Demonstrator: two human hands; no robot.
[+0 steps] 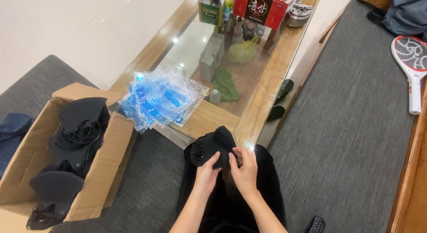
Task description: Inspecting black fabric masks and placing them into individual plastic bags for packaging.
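Over lap: left hand (pixel 207 170), right hand (pixel 243 167) fingers pinching black mask (pixel 216 144); cardboard box (pixel 109 157) (more masks (pixel 80 135) inside).

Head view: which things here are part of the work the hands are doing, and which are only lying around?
In the work:
- black face masks, held by left hand and right hand
- cardboard box of more black masks
- clear blue-printed bags

Lying about:
- racket-shaped swatter
- remote control
- green cloth
- red box
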